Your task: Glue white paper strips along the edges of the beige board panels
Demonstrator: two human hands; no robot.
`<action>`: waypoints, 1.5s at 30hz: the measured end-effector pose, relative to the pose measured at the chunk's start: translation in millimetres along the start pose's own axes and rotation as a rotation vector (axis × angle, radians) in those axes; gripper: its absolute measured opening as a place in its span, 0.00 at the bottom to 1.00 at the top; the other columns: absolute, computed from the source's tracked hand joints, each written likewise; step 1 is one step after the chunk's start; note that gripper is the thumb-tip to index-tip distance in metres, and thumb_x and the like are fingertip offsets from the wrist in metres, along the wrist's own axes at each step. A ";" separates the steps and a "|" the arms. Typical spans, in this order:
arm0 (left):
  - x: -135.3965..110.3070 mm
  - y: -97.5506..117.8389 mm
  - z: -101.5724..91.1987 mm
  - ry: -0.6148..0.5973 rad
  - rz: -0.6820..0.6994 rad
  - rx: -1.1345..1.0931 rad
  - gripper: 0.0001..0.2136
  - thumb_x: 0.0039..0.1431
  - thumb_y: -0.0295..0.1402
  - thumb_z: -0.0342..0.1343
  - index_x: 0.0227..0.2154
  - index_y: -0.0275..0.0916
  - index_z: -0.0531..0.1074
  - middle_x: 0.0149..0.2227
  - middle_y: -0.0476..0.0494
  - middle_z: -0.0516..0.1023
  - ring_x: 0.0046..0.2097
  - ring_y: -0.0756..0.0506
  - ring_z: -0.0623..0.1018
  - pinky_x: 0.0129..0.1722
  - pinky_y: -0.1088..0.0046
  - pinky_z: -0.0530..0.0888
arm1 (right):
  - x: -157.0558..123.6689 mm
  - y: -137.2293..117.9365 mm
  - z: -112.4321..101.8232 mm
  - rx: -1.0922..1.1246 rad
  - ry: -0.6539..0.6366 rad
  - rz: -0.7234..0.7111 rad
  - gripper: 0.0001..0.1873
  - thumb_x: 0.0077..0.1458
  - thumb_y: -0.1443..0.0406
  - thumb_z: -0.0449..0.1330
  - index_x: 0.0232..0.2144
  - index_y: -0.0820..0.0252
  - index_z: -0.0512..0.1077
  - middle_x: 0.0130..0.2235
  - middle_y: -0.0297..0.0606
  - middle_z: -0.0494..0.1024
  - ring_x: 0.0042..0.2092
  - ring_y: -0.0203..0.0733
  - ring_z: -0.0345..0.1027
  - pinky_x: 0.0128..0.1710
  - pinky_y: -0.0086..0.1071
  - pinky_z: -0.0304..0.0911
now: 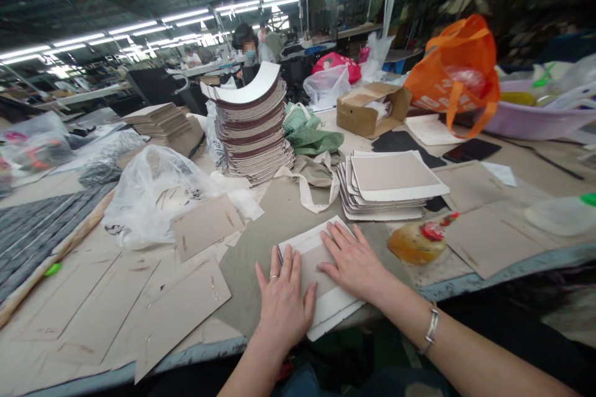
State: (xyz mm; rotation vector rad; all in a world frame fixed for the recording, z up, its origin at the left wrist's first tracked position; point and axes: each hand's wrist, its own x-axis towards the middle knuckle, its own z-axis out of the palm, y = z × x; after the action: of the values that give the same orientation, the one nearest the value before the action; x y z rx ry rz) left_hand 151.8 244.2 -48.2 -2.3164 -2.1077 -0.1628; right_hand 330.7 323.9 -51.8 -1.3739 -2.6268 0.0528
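Observation:
Both palms lie on a white sheet with a grey-beige board panel [320, 263] on it, at the table's front edge. My left hand [286, 294], with a ring on one finger, rests flat along its left side, fingers stretched out. Spread over its right half is my right hand [354, 260]; a bracelet circles that wrist. Neither hand grips anything. Under the panel lies a grey-green cloth [251, 260]. Right of my right hand, an orange glue bottle with a red cap [421, 240] lies tilted. Behind it stands a stack of similar white-edged panels [391, 186].
Loose grey boards with glue streaks [184, 304] lie at left, more boards [493, 239] at right. A tall stack of curved pieces [254, 127] stands behind, near a plastic bag [153, 198], a cardboard box [370, 110] and an orange bag [456, 74]. A person [249, 49] is farther back.

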 end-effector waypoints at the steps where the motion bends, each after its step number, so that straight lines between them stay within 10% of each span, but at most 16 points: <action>1: -0.2 -0.1 0.1 -0.004 0.000 -0.001 0.29 0.64 0.46 0.38 0.61 0.35 0.58 0.66 0.38 0.52 0.67 0.31 0.46 0.59 0.36 0.46 | 0.0 0.2 0.0 0.000 0.003 0.002 0.37 0.60 0.45 0.47 0.60 0.65 0.60 0.63 0.53 0.56 0.65 0.54 0.43 0.63 0.54 0.35; 25: 0.8 -1.3 0.4 -0.004 -0.004 -0.066 0.28 0.63 0.47 0.41 0.60 0.36 0.60 0.66 0.40 0.54 0.66 0.30 0.47 0.59 0.35 0.44 | -4.2 4.2 -10.7 0.069 0.057 -0.054 0.32 0.61 0.52 0.51 0.61 0.66 0.59 0.63 0.52 0.57 0.64 0.53 0.46 0.62 0.54 0.44; 32: 0.0 -12.4 2.2 0.221 0.045 -0.244 0.22 0.62 0.37 0.48 0.58 0.37 0.63 0.64 0.35 0.58 0.66 0.33 0.53 0.59 0.40 0.53 | -41.8 26.8 -98.8 0.250 0.610 -0.242 0.26 0.58 0.68 0.56 0.59 0.54 0.62 0.49 0.42 0.74 0.48 0.44 0.69 0.49 0.38 0.67; 37: 22.3 -17.8 -20.9 0.335 -0.024 -0.674 0.15 0.60 0.40 0.51 0.42 0.37 0.75 0.45 0.38 0.78 0.47 0.41 0.76 0.48 0.61 0.72 | -63.6 101.3 -122.5 0.474 1.007 0.148 0.23 0.53 0.68 0.59 0.53 0.53 0.67 0.36 0.36 0.73 0.35 0.39 0.69 0.40 0.36 0.68; 41: 67.9 1.4 -49.9 0.122 -0.184 -0.874 0.17 0.56 0.46 0.53 0.38 0.38 0.77 0.37 0.43 0.81 0.39 0.43 0.78 0.42 0.66 0.73 | -68.9 157.2 -97.6 0.607 0.588 0.370 0.28 0.47 0.71 0.53 0.53 0.62 0.64 0.39 0.42 0.74 0.38 0.42 0.71 0.36 0.35 0.70; 45: 127.5 40.3 -63.1 -0.067 -0.220 -0.951 0.19 0.53 0.48 0.56 0.38 0.36 0.75 0.34 0.42 0.80 0.35 0.44 0.78 0.36 0.70 0.73 | -78.5 161.4 -76.2 0.498 0.124 0.227 0.40 0.37 0.73 0.51 0.58 0.64 0.60 0.54 0.47 0.70 0.52 0.47 0.68 0.48 0.37 0.66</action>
State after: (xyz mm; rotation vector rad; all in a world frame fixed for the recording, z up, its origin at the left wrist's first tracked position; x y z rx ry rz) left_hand 198.8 362.2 27.5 -2.4322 -2.6968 -1.3717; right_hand 518.7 348.5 -6.0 -1.4207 -2.1411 0.5869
